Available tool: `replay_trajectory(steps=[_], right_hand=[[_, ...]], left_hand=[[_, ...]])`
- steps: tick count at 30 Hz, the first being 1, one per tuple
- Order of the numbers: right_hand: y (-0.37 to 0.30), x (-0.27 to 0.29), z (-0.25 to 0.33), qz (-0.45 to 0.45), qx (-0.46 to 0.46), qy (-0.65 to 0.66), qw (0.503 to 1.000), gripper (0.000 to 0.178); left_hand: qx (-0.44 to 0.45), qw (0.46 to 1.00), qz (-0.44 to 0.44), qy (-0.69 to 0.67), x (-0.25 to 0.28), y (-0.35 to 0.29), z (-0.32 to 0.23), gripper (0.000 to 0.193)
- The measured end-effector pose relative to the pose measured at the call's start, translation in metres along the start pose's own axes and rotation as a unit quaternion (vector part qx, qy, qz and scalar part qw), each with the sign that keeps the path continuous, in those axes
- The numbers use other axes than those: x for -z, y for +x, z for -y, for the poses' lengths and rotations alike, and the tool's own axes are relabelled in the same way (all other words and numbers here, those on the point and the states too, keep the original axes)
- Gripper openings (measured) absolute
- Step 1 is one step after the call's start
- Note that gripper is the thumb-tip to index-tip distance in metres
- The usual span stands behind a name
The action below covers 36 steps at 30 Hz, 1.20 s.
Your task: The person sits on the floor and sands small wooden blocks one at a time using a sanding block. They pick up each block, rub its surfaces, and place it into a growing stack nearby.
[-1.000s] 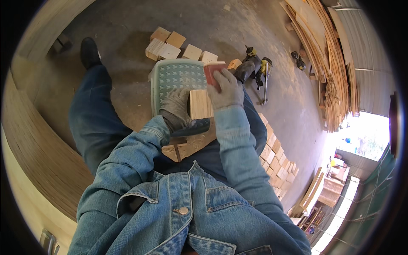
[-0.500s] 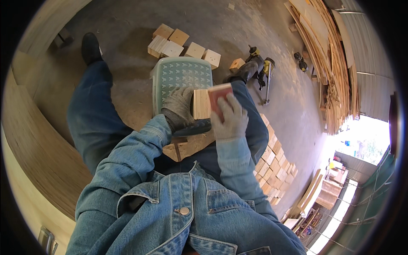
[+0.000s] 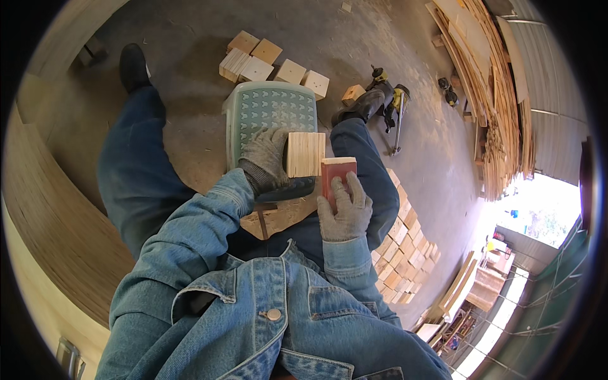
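Observation:
My left hand (image 3: 266,157), in a grey knit glove, is closed on a layered plywood block (image 3: 306,154) and steadies it on a pale green plastic stool (image 3: 250,101). The block's striped edge faces up. In my right hand (image 3: 345,212), also gloved, is a red-brown sanding block (image 3: 337,171) with a pale wooden edge. It sits just right of the plywood block, close to its near corner. My right fingers lie over its near part and hide it there.
Several wooden blocks (image 3: 291,73) lie on the floor beyond the stool. Yellow-black power tools (image 3: 399,101) are beside my right boot. A large stack of blocks (image 3: 408,247) stands to the right of my leg, with long boards (image 3: 484,95) farther right. A wooden panel (image 3: 50,221) curves along the left.
My right hand has drawn the sanding block back toward me and slightly right, off the plywood block's right side. My left hand and the plywood block have hardly moved.

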State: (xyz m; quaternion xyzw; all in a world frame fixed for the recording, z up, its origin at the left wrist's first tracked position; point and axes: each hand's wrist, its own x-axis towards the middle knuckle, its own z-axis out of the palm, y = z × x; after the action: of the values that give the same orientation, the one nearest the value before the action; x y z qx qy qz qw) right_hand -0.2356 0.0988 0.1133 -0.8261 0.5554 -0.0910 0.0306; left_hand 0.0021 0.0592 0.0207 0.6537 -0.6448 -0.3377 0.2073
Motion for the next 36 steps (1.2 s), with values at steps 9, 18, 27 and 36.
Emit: replay_trajectory(steps=[9,18,27,36], right_hand=[[0.099,-0.013,0.018,-0.007,-0.025,-0.049,0.998,0.05],[0.05,-0.006,0.011,0.002,-0.003,-0.002,1.0,0.051],[0.031,-0.002,0.008,-0.002,0.003,0.001,1.0,0.052],[0.16,-0.041,-0.01,-0.031,-0.038,0.111,0.993,0.057]], left_hand=[[-0.012,0.998,-0.043,-0.053,-0.016,0.007,0.011,0.106],[-0.02,0.996,-0.063,-0.055,-0.015,0.003,0.006,0.104],[0.009,0.999,-0.017,-0.029,-0.005,0.003,0.001,0.106],[-0.012,0.998,-0.003,-0.066,-0.007,0.007,0.008,0.109]])
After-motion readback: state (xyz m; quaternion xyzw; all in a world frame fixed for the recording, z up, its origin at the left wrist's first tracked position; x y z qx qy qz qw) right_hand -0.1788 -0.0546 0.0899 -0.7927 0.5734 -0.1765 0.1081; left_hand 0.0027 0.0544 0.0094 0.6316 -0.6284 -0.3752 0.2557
